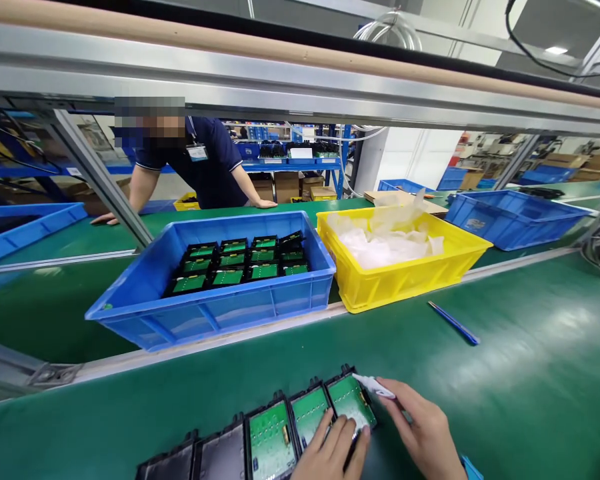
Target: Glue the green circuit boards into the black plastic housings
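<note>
A row of black-framed green circuit boards (280, 433) lies on the green mat at the bottom edge. My left hand (333, 450) rests fingers-down on the rightmost board (347, 400). My right hand (423, 433) holds a small white tool (375, 385) whose tip touches that board's right edge. A blue pen (454, 323) lies on the mat to the right, apart from both hands.
A blue bin (220, 310) holding several green boards stands ahead, with a yellow bin (405, 277) of white plastic bags to its right. More blue bins (513, 217) sit further back. A person in a dark shirt (205, 163) leans on the far table. A metal rail (280, 87) runs overhead.
</note>
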Available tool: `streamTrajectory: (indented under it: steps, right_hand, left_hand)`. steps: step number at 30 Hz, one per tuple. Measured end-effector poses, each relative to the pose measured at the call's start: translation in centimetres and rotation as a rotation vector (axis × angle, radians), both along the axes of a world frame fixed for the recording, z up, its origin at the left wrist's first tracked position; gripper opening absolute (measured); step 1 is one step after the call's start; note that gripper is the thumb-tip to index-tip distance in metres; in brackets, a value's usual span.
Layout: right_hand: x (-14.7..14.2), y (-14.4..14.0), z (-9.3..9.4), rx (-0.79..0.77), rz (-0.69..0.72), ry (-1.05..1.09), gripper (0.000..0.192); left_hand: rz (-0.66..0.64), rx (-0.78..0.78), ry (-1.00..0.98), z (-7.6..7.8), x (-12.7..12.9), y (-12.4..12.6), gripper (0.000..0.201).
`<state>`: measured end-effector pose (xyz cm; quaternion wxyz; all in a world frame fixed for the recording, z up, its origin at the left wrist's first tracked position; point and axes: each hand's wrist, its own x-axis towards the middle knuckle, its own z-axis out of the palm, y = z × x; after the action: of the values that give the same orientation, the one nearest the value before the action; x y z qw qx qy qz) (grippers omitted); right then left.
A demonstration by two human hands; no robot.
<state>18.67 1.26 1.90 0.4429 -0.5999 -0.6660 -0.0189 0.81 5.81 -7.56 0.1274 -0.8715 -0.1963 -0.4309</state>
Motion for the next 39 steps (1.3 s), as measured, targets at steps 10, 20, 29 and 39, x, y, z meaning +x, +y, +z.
streamTrajectory:
  steps: [10, 20, 29, 39]
  right_hand:
    - [0.2, 0.4, -0.2, -0.088, 0.158, -0.200, 0.037]
    - [-0.2, 1.1, 0.2, -0.137, 0.196, -0.318, 0.027]
    - [-0.5, 1.5, 0.4, -0.109, 0.175, -0.469, 0.026]
    - [-0.6, 1.9, 1.1, -0.082, 0.196, -0.520, 0.025]
  left_hand:
    - [-0.027, -0.025, 0.080, 3.4, -0.8, 0.1, 0.038]
    - [-0.037, -0.010, 0.134, 3.4, -1.2, 0.3, 0.039]
    - [-0.039, 0.001, 0.236, 3.6, -1.5, 0.3, 0.046]
    - [-0.051, -0.005, 0.236, 3.9, -1.4, 0.2, 0.042]
